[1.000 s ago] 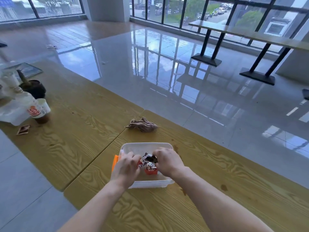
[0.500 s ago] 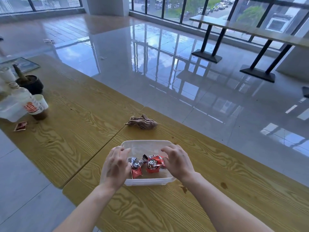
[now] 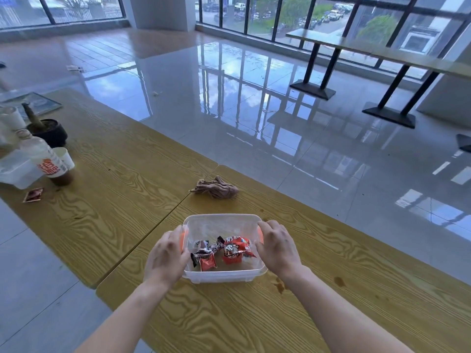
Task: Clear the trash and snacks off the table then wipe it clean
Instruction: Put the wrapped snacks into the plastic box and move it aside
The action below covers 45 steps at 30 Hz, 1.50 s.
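Now your left hand (image 3: 167, 258) and right hand (image 3: 277, 247) clasp the short ends of the clear rectangular plastic tub (image 3: 222, 273), long axis across you on the yellow wood-grain table (image 3: 331, 289), red snack packets (image 3: 224, 252) inside, crumpled brown rag (image 3: 216, 190) just beyond.

Both hands have come out of the clear box (image 3: 221, 222). The left hand (image 3: 167, 258) now grips its side at 9 o'clock and the right hand (image 3: 277, 247) grips at 3 o'clock. The snack packs (image 3: 221, 252) lie loose inside.
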Motion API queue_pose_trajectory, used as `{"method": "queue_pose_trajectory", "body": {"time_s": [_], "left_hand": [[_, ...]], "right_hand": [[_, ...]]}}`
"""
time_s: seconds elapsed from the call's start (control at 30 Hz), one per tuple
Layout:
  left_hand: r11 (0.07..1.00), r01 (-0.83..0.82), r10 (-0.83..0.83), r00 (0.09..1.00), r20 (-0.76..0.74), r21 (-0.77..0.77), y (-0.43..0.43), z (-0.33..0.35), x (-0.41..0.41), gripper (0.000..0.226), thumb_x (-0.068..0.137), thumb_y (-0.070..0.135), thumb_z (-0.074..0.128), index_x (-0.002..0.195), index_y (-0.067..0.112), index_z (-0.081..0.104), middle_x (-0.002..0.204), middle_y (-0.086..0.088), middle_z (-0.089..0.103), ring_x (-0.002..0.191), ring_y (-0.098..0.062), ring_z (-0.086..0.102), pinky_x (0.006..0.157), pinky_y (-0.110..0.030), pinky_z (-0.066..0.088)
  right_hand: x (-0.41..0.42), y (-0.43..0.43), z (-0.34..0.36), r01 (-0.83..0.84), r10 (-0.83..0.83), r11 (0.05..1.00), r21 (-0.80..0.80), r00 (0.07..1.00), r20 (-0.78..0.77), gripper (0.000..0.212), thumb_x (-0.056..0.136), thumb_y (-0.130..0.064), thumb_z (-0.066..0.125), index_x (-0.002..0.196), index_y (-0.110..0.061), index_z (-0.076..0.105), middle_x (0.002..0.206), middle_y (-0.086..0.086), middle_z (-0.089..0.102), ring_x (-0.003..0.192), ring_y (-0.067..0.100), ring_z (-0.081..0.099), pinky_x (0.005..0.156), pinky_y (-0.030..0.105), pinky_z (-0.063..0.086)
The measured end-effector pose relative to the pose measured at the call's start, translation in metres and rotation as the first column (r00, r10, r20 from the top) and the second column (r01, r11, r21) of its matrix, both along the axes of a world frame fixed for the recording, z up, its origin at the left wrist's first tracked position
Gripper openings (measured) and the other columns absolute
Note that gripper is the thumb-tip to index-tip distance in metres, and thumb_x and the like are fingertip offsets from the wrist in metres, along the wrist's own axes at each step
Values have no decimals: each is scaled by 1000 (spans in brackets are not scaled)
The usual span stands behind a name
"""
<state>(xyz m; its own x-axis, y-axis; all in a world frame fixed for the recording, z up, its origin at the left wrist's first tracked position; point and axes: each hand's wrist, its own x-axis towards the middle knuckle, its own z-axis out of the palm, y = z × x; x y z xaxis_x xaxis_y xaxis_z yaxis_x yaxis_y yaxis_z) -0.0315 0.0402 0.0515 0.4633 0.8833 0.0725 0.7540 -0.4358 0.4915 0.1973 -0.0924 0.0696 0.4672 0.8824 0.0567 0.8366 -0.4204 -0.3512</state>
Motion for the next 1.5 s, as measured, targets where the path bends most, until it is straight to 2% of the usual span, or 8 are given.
{"method": "queue_pose_trajectory", "body": {"time_s": [0.13,0.27,0.47,0.67,0.77,1.13,1.27,1.5], "left_hand": [[1000,-9,8,1000,-11,-12,1,-3,-2,29,87,24,60,115,18,56,92,-5,62,78,-26,60,62,-33,42],[997,-21,20,1000,-15,-69,2,-1,0,47,79,20,64,125,20,56,96,-4,64,82,-25,60,68,-36,48],[999,6,-7,1000,-21,-38,3,3,0,38,76,12,63,113,20,60,74,2,59,68,-22,57,61,-37,48],[1000,-11,12,1000,26,-10,-1,7,4,36,80,17,62,115,27,62,73,5,60,67,-21,57,58,-37,49],[1000,9,-10,999,40,11,-4,10,9,31,84,20,61,115,26,62,73,6,59,67,-21,57,58,-36,49],[984,154,-162,983,85,87,-28,26,61,25,83,21,63,107,28,63,74,6,63,66,-20,57,56,-33,48],[968,234,-242,966,89,87,-44,31,89,31,80,18,67,109,26,63,78,3,66,66,-21,58,55,-33,48],[927,364,-371,924,92,89,-80,39,139,31,75,16,70,105,23,64,77,1,68,65,-22,59,55,-35,50]], "right_hand": [[2,1,-3,16,-16,1000,-12,1000,-22,25,93,-21,60,117,-15,59,110,4,60,100,25,56,83,31,49],[3,1,-7,51,-53,998,-38,997,-53,16,97,-26,55,107,-14,57,100,4,59,90,23,56,76,31,49],[1,3,-8,45,-47,998,-44,998,-51,11,95,-22,56,90,-17,48,80,-2,52,74,21,52,64,29,38],[6,-3,-2,55,-58,997,-47,997,-58,7,91,-18,57,88,-15,52,79,-1,55,73,21,53,62,28,38],[10,-11,2,70,-71,997,-22,996,-48,14,92,-18,57,84,-18,45,78,-2,54,71,20,51,61,27,34],[46,-65,20,210,-210,977,25,977,-24,11,92,-22,61,90,-13,56,82,2,60,73,20,52,61,28,34],[62,-95,25,267,-266,963,31,964,-15,10,93,-23,60,94,-13,58,84,2,62,76,21,56,63,28,38],[89,-153,29,393,-393,918,45,919,-21,10,92,-18,56,84,-11,54,81,4,62,73,23,55,61,32,36]]}}
